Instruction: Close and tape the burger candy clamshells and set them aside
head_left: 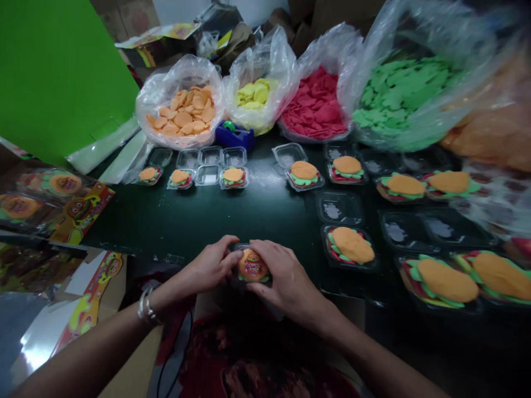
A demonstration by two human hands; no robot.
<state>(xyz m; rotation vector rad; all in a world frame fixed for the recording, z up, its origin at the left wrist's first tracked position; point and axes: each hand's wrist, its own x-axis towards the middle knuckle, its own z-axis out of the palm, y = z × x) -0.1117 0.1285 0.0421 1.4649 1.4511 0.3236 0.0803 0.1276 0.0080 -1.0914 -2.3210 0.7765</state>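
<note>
At the table's near edge, a small clear plastic box (253, 266) with an orange burger-shaped piece inside and printed lettering on its lid is held between both hands. My left hand (215, 258) grips its left side, thumb and fingers against the edge. Around the right side curls my right hand (286, 273), fingers over the top and thumb at the near edge. To the right sits an open clear box (350, 247) holding a layered burger of orange, green and red pieces. Farther back, more open boxes with burgers, such as this small one (233, 177), stand in a row.
Clear bags of orange pieces (186, 113), yellow pieces (254, 94), red pieces (317, 105) and green pieces (409, 94) line the back. A blue tape dispenser (234, 135) stands before them. At left are printed display boxes (78, 213) and a green panel (58, 77).
</note>
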